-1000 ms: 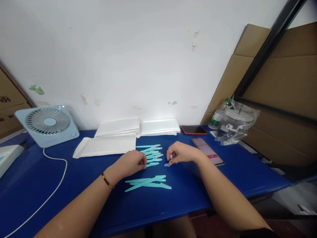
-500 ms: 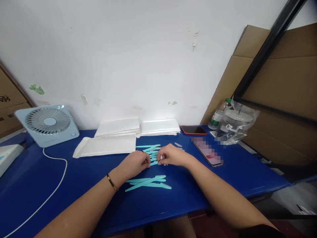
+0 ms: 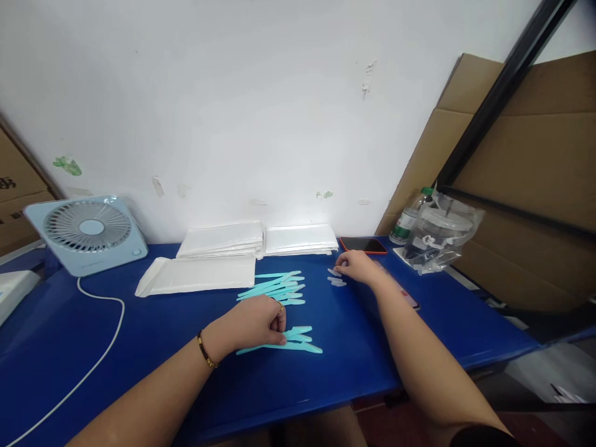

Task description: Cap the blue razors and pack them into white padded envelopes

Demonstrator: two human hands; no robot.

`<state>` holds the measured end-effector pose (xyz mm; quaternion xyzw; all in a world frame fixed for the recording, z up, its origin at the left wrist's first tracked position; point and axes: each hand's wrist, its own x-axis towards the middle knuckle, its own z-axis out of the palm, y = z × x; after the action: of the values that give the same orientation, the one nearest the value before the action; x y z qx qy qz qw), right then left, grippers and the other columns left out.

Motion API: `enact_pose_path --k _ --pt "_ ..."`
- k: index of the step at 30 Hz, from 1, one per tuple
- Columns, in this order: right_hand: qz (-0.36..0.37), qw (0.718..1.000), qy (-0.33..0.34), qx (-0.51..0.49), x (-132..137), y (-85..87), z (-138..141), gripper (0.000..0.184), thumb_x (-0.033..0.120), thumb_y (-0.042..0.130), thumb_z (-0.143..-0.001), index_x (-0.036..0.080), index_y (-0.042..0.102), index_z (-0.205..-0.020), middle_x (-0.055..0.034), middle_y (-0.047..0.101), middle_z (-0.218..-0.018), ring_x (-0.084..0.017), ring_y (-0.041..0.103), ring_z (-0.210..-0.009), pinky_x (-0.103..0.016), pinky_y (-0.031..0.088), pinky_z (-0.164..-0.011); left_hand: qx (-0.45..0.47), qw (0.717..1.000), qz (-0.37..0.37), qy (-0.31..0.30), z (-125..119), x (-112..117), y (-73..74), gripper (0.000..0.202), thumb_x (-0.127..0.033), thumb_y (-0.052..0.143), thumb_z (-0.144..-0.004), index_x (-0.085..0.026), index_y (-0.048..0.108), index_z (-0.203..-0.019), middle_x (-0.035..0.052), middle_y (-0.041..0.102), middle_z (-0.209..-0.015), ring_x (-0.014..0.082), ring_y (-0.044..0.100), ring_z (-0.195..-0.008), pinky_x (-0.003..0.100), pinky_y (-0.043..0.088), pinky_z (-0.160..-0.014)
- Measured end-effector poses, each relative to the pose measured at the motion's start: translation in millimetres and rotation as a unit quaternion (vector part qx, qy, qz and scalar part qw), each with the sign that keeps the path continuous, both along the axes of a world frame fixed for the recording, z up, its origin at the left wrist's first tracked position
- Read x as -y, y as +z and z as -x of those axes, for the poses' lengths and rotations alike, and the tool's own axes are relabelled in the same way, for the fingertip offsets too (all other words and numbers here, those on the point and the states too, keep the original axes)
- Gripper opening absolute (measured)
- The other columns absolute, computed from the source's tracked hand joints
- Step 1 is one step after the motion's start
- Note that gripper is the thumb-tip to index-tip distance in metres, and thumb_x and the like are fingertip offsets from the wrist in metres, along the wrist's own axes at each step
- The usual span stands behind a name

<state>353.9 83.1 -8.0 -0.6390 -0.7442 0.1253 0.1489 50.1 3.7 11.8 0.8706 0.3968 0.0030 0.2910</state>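
A glossy blue table (image 3: 302,386) stands against a white wall (image 3: 279,112) marked with peeling patches. At its left end sit a white device (image 3: 17,289), cut off by the edge of view, and a pale blue fan (image 3: 92,227) tilted back, with a white cord (image 3: 117,332) curving towards the near side. Next come a flat white packet (image 3: 200,274) and, behind it, two stacks of similar packets (image 3: 221,240), side by side by the wall. Further right lie a red-edged phone (image 3: 365,246), a second phone (image 3: 410,297) partly hidden by the right forearm, a green-capped bottle (image 3: 405,221) and a bagged cup (image 3: 442,234); brown cardboard (image 3: 535,155) fills the far right.

The turquoise sticks (image 3: 274,287) are slim with notched heads pointing right. One overlapping row lies in front of the packets; a smaller crossed group (image 3: 305,347) lies nearer the person. Small clear pieces (image 3: 338,283) lie to the right of the row.

The left hand (image 3: 256,323) (ring on a finger, bracelet at the wrist) bends over the near group, thumb touching a stick; I cannot tell whether it grips one. The right hand (image 3: 356,266) reaches in with fingertips together at the farthest clear piece; whether they pinch it is unclear.
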Motion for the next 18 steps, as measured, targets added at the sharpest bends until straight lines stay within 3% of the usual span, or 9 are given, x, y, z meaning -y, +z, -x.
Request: enact_pose_path --k 3,7,10,14,18 --pt "0.032 0.999 0.016 -0.006 -5.6 -12.6 6.1 0.017 0.034 0.064 -0.070 0.017 0.065 -0.074 -0.0040 0.066 -0.074 -0.015 0.059 -0.065 -0.022 0.040 -0.054 0.014 0.999 0.002 0.032 -0.9 -4.7 -4.2 0.018 -0.039 0.059 -0.071 -0.022 0.065 -0.071 0.0004 0.065 -0.069 0.0141 0.055 -0.061 0.023 0.034 -0.049" --pt "0.023 0.999 0.033 -0.024 -7.0 -18.7 14.2 0.010 0.025 0.062 -0.070 0.016 0.060 -0.072 -0.0022 0.063 -0.070 -0.012 0.057 -0.062 -0.021 0.040 -0.053 0.066 0.995 0.010 0.080 1.8 -15.2 -12.3 0.027 -0.045 0.054 -0.074 -0.019 0.062 -0.076 0.0020 0.064 -0.073 0.0151 0.057 -0.064 0.023 0.039 -0.054" --pt "0.012 0.987 0.048 -0.156 -2.8 -15.1 21.9 0.016 0.025 0.062 -0.071 0.017 0.059 -0.084 0.0001 0.060 -0.071 -0.011 0.057 -0.058 -0.021 0.045 -0.053 0.135 0.984 0.036 0.113 4.1 -22.9 -18.7 0.031 -0.048 0.051 -0.076 -0.019 0.057 -0.081 0.0012 0.064 -0.072 0.0149 0.058 -0.066 0.024 0.042 -0.057" --pt "0.083 0.901 0.086 -0.417 8.8 -6.3 41.0 0.028 0.032 0.064 -0.070 0.017 0.054 -0.091 -0.0004 0.059 -0.074 -0.014 0.065 -0.062 -0.024 0.053 -0.055 0.193 0.969 0.069 0.141 5.3 -30.6 -22.5 0.031 -0.048 0.054 -0.074 -0.018 0.054 -0.081 -0.0002 0.062 -0.067 0.0146 0.059 -0.064 0.024 0.044 -0.059" --pt "0.142 0.835 0.105 -0.522 20.2 -1.8 60.9 0.029 0.030 0.069 -0.066 0.017 0.049 -0.083 0.0003 0.064 -0.067 -0.016 0.068 -0.064 -0.021 0.053 -0.053 0.210 0.963 0.073 0.155 7.0 -34.9 -23.4 0.032 -0.048 0.056 -0.072 -0.018 0.053 -0.080 0.0000 0.062 -0.065 0.0144 0.058 -0.062 0.025 0.044 -0.058"
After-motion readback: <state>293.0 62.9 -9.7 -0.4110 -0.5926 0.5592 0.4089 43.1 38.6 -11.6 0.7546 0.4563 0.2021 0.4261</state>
